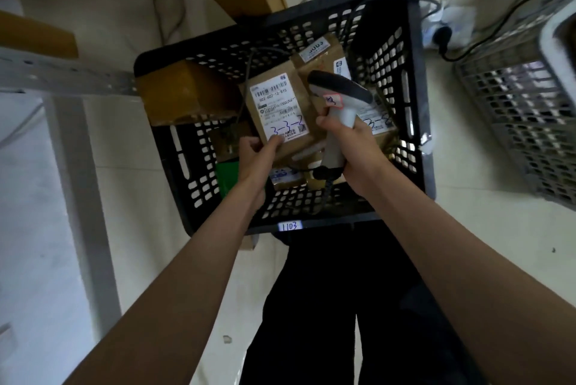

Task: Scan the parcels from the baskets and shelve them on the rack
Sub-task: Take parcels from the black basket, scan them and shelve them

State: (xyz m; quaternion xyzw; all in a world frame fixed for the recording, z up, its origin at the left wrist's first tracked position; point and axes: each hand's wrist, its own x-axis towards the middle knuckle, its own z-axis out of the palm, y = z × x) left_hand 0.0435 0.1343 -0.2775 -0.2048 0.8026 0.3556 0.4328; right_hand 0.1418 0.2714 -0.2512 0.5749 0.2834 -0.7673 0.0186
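1. Black basket [416,79] on the floor, directly below the person, tagged "1103" on its near rim; several brown parcels inside.
2. Grey basket [514,110] just beside it on the right.
3. Parcel [280,113] held above the black basket, label up, "3-3-2" handwritten on it.
4. Scanner [338,104] head next to that label.
5. Right hand [352,147] wraps the scanner handle.
6. Left hand [257,155] pinches the parcel's near edge, thumb on the label.
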